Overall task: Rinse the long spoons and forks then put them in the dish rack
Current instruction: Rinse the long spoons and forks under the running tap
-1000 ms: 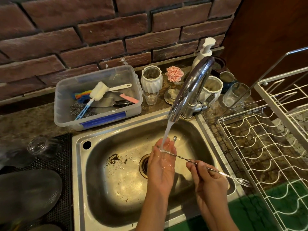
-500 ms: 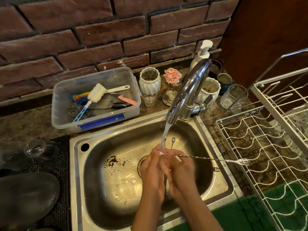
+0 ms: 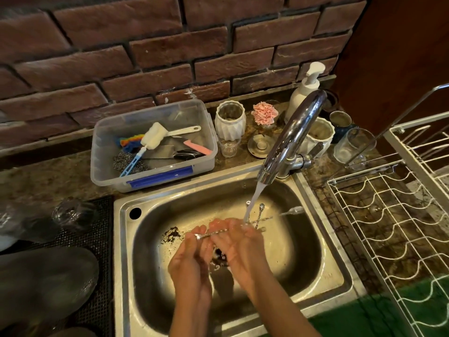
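A long twisted metal fork (image 3: 218, 231) lies level across my fingers under the running water (image 3: 252, 200) in the steel sink (image 3: 121, 263). My left hand (image 3: 192, 256) pinches its handle end, and my right hand (image 3: 240, 242) holds the shaft further along. The blurred tine end (image 3: 292, 210) points right, inside the basin. Ends of two more long utensils (image 3: 261, 206) stick up behind my right hand in the sink. The white wire dish rack (image 3: 358, 239) stands to the right of the sink with no cutlery visible in it.
The chrome faucet (image 3: 294, 132) arches over the basin's back right. A clear plastic box (image 3: 155, 181) with brushes sits behind the sink. Jars, a soap pump (image 3: 306, 91) and a glass (image 3: 352, 147) crowd the back ledge. Upturned glassware (image 3: 73, 212) rests on a black mat at left.
The fork has slid left through my hands: its tines were over the sink's right rim and are now inside the basin. My left hand now grips the handle end.
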A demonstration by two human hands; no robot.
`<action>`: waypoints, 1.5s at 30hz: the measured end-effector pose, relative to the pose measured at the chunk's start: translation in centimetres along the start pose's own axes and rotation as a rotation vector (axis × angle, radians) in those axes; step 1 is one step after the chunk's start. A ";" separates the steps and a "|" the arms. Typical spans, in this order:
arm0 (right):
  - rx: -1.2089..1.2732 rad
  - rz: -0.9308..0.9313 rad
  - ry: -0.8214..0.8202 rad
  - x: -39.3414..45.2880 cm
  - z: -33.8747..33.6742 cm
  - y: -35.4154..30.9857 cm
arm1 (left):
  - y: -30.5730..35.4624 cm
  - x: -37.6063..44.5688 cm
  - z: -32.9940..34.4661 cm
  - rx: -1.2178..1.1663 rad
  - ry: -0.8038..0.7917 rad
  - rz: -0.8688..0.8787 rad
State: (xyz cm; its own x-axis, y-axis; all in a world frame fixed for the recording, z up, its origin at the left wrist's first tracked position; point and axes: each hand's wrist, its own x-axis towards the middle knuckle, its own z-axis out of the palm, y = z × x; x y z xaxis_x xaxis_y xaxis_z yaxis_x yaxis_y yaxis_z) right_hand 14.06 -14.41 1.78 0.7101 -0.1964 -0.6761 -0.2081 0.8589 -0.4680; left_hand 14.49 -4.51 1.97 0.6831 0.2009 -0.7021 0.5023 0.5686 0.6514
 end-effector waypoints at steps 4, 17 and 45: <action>0.144 -0.110 0.111 1.2 -1.1 -3.2 | 1.9 1.1 -1.9 -0.092 0.050 0.038; -0.297 -0.238 0.215 1.2 -1.2 -4.5 | 3.2 1.0 -2.3 -0.085 0.129 0.108; -0.981 -0.482 0.117 2.2 -3.1 -2.7 | 4.1 2.0 -4.8 -0.205 0.189 0.135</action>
State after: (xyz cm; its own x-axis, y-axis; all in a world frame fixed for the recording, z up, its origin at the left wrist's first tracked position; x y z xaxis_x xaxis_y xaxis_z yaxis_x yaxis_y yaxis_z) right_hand 14.11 -18.60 -0.18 0.8031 -0.4987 -0.3261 -0.4070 -0.0595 -0.9115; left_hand 15.33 2.08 1.89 0.6158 0.4199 -0.6667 0.2827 0.6720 0.6844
